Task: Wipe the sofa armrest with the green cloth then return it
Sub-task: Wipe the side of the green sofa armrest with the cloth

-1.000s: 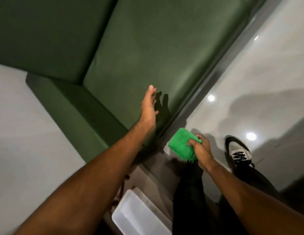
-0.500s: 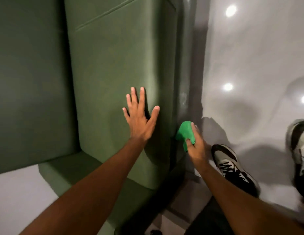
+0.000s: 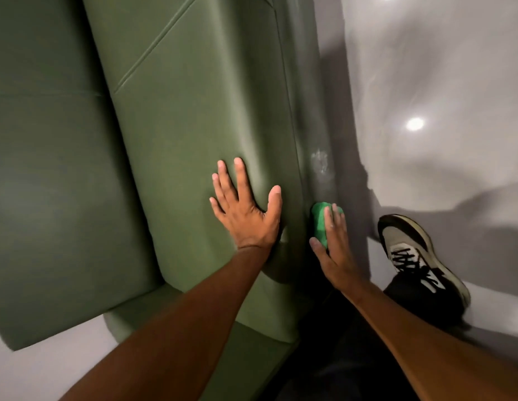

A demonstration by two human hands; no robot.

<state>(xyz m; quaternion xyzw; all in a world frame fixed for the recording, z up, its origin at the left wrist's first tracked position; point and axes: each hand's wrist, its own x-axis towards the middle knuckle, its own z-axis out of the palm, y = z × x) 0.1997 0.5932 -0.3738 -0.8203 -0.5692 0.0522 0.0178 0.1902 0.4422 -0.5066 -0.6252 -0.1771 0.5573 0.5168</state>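
The dark green sofa armrest [image 3: 194, 117] runs up the middle of the view. My left hand [image 3: 246, 209] lies flat on its top, fingers spread, holding nothing. My right hand [image 3: 333, 244] presses the bright green cloth [image 3: 320, 224] against the armrest's outer side face [image 3: 312, 111], fingers laid over the cloth. Most of the cloth is hidden under the hand. A pale smudge [image 3: 320, 162] shows on the side face just above the cloth.
The sofa seat cushion [image 3: 49, 183] lies to the left of the armrest. The glossy grey floor [image 3: 440, 82] is on the right, with ceiling-light reflections. My shoe [image 3: 417, 253] stands on the floor close beside my right hand.
My left hand has settled flat on the armrest top. My right hand has flattened over the cloth against the armrest's side. The view has come closer to the sofa.
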